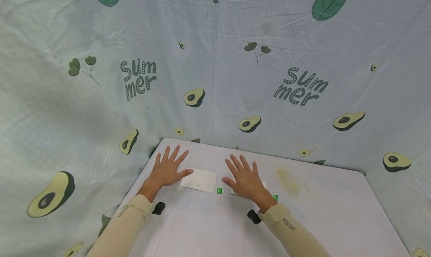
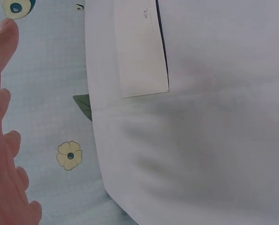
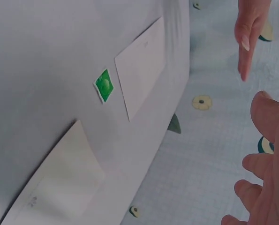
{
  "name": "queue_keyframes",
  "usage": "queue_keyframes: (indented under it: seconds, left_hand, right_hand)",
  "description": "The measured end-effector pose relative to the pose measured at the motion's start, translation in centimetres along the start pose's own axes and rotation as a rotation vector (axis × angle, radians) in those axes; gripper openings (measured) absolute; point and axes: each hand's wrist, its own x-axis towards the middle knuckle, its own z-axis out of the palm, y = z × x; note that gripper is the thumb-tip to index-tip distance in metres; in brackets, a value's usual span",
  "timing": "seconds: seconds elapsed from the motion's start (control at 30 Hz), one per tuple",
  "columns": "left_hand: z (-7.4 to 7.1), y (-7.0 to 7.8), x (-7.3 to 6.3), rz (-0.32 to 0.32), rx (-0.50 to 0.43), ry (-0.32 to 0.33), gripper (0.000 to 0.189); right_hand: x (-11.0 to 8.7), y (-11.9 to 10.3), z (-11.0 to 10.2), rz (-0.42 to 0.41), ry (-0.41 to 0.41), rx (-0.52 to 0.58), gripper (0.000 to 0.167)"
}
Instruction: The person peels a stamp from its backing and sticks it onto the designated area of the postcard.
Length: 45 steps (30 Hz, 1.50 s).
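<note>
Both hands hover over a white table with fingers spread and hold nothing. My left hand (image 1: 167, 171) is at the left, its thumb overlapping the corner of a blank white paper rectangle like an envelope (image 1: 203, 180) in the head view. In the left wrist view that envelope (image 2: 144, 56) lies flat with small print near one edge. My right hand (image 1: 247, 181) is above a second white envelope (image 3: 59, 183), which it mostly covers in the head view. A small green stamp-like square (image 1: 219, 190) lies between the envelopes. Another green square (image 1: 275, 198) shows beside my right wrist.
A pale cloth (image 1: 222, 70) printed with avocados and lettering hangs behind the table and at its sides. The white tabletop (image 1: 336, 212) has a yellowish stain (image 1: 287, 181) right of my right hand. Dark wrist cameras (image 1: 254, 217) sit under both cuffs.
</note>
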Motion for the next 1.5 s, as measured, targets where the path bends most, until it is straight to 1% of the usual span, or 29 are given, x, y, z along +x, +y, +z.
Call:
queue_keyframes:
  seconds: [0.27, 0.43, 0.6, 0.8, 1.0, 1.17, 1.27, 1.5]
  left_hand:
    - [0.9, -0.5, -0.3, 0.018, -0.021, -0.02, 0.085]
    - [1.6, -0.9, -0.5, 0.014, -0.025, -0.018, 0.084]
    - [2.3, -1.2, -0.6, 0.009, -0.021, -0.037, 0.084]
    - [2.7, -1.6, -0.5, 0.011, -0.037, -0.045, 0.084]
    - [3.3, -2.2, -0.5, -0.003, -0.041, -0.068, 0.084]
    - [4.4, -2.6, 0.0, -0.001, -0.061, -0.049, 0.083]
    - [5.0, -2.8, 0.2, -0.007, -0.063, -0.06, 0.084]
    - [5.7, -3.1, -0.1, -0.018, -0.073, -0.056, 0.082]
  right_hand:
    - [-0.2, -0.8, 0.7, -0.008, -0.013, 0.007, 0.075]
    - [-0.2, -1.1, 1.4, -0.009, -0.004, -0.003, 0.075]
    - [-0.4, -1.2, 2.3, -0.018, -0.009, 0.009, 0.075]
    - [-0.2, -1.3, 3.1, -0.025, 0.013, 0.008, 0.074]
    - [-0.3, -1.8, 3.7, -0.025, -0.007, 0.036, 0.071]
    - [-0.4, -1.8, 4.1, -0.017, 0.006, 0.043, 0.07]
    - [-0.4, -1.7, 4.5, -0.009, 0.007, 0.05, 0.069]
    - [-0.3, -1.6, 5.7, -0.008, 0.001, 0.059, 0.069]
